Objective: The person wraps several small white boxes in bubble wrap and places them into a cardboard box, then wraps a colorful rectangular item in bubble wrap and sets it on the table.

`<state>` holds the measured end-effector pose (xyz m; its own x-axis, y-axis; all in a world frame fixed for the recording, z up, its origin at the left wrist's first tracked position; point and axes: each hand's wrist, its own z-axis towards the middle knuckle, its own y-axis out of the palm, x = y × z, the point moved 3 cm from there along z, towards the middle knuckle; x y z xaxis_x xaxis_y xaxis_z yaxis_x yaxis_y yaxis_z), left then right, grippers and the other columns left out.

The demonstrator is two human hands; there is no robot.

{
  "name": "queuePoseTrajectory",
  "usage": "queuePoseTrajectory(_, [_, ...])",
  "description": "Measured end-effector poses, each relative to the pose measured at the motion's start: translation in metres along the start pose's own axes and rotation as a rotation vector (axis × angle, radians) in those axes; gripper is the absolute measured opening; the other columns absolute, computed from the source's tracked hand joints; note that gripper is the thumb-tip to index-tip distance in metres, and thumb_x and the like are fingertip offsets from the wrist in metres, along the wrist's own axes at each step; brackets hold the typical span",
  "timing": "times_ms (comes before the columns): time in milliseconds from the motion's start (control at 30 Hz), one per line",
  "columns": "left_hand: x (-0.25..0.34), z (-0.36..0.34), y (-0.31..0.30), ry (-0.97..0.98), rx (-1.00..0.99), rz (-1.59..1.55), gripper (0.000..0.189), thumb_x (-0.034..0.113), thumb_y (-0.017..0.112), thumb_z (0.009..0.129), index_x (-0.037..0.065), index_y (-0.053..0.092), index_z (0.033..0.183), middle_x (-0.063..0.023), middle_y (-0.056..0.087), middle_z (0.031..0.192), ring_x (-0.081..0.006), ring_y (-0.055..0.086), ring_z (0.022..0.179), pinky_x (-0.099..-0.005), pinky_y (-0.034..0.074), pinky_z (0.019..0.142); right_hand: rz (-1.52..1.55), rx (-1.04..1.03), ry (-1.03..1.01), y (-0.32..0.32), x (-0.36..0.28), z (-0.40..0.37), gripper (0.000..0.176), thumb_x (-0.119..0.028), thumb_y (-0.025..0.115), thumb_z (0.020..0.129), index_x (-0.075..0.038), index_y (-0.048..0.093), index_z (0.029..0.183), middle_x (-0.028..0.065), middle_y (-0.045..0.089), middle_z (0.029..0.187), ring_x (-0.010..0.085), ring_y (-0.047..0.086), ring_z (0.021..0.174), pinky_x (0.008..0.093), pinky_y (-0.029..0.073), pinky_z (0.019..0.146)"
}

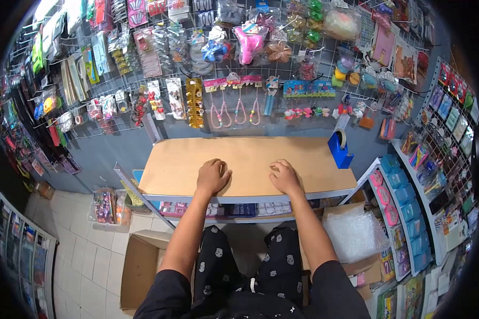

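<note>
Left hand [214, 176] and right hand [285, 176] resting on tabletop [247, 153], fingers curling, undersides hidden; cannot tell whether gripping. 1 blue tape dispenser [340, 152] standing right of both, slightly farther out, long axis running front to back; right hand nearer.

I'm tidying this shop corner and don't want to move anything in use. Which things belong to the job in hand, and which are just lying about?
Likely in use:
wooden tabletop, under the left hand and right hand

Apparently just lying about:
blue tape dispenser, untouched
cardboard box
clear plastic wrap
</note>
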<state>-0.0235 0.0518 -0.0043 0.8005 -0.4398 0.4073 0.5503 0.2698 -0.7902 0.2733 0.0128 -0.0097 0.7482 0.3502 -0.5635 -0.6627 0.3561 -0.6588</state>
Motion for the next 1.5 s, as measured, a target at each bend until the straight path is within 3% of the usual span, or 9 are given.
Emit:
queuePoseTrajectory(133, [0.004,-0.002,-0.004,-0.028,0.016,-0.013,0.042,0.040,0.075,0.090,0.007,0.076,0.117,-0.0142,0.071,0.130,-0.0346,0.063,0.125,-0.0459,0.049,0.108,-0.138,-0.008,-0.007,0.002,-0.001,-0.005,0.021,-0.022,0.071,0.088,-0.008,0.076,0.103,0.0106,0.071,0.115,0.0313,0.067,0.113,0.0441,0.054,0.099])
queuePoseTrajectory(733, [0.001,-0.004,-0.004,-0.059,0.014,-0.045,0.040,0.039,0.077,0.088,0.009,0.077,0.115,-0.0127,0.071,0.132,-0.0340,0.063,0.127,-0.0464,0.049,0.109,-0.119,0.008,0.003,0.000,-0.003,-0.005,0.021,-0.023,0.071,0.087,-0.008,0.076,0.100,0.0113,0.072,0.114,0.0319,0.067,0.111,0.0446,0.054,0.099])
queuePoseTrajectory(1000, [-0.003,-0.002,0.000,-0.016,0.042,-0.076,0.041,0.036,0.079,0.087,0.005,0.076,0.114,-0.0158,0.072,0.127,-0.0377,0.065,0.120,-0.0465,0.051,0.105,-0.054,0.090,-0.088,0.004,0.003,-0.006,0.017,-0.023,0.071,0.088,-0.007,0.074,0.094,0.0131,0.071,0.105,0.0354,0.068,0.102,0.0466,0.056,0.091])
queuePoseTrajectory(1433, [-0.004,0.001,0.002,-0.051,-0.028,-0.101,0.039,0.031,0.079,0.090,0.003,0.076,0.117,-0.0175,0.070,0.133,-0.0362,0.066,0.123,-0.0435,0.052,0.106,0.004,0.049,0.050,-0.007,-0.007,-0.013,0.014,-0.020,0.069,0.086,-0.007,0.073,0.082,0.0114,0.071,0.100,0.0330,0.070,0.099,0.0473,0.057,0.087])
queuePoseTrajectory(1500, [-0.008,0.001,0.006,-0.060,-0.050,-0.133,0.040,0.031,0.078,0.091,0.003,0.076,0.119,-0.0173,0.070,0.134,-0.0354,0.066,0.123,-0.0433,0.051,0.106,0.067,0.146,-0.076,-0.015,-0.017,-0.024,0.013,-0.018,0.069,0.087,-0.006,0.072,0.083,0.0119,0.071,0.096,0.0333,0.070,0.094,0.0472,0.056,0.085])
